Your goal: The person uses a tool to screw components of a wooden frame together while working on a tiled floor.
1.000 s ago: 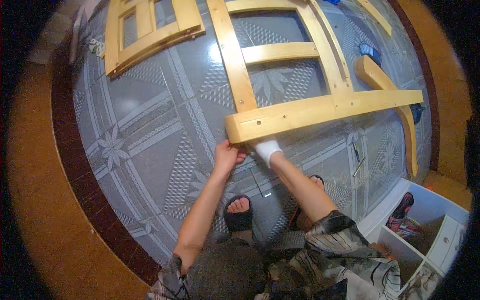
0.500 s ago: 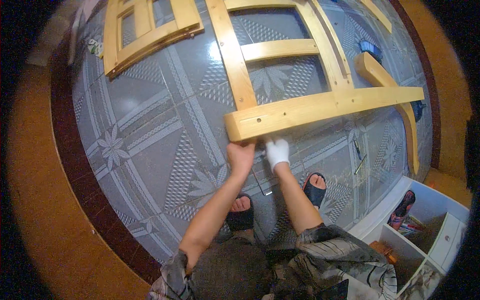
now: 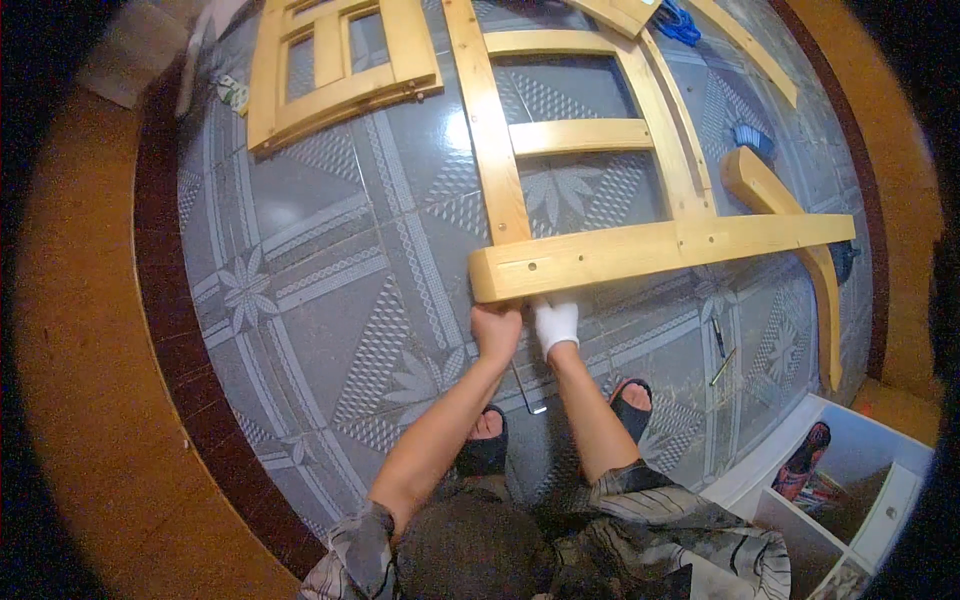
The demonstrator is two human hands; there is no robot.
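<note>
A light wooden beam [image 3: 640, 252] crosses in front of me as the near side of a ladder-like wooden frame [image 3: 497, 150]. My bare left hand [image 3: 497, 333] is curled against the underside of the beam's left end; what its fingers hold is hidden. Just right of it, my right hand [image 3: 557, 325], in a white glove, reaches under the same edge, its fingertips out of sight. A thin bent metal rod like a hex key [image 3: 528, 392] shows below and between the hands. Whether a hand holds the rod, I cannot tell.
A slatted wooden panel [image 3: 350, 85] lies at far left on the patterned tile floor. On the right are a curved wooden piece [image 3: 790, 215], a screwdriver-like tool [image 3: 719, 337] and a thin rod [image 3: 723, 367]. A white cabinet [image 3: 800, 470] stands near right.
The whole view has shifted, so the frame and floor sit lower and further right, and more shows at the far edge. Both hands stay at the beam's left end.
</note>
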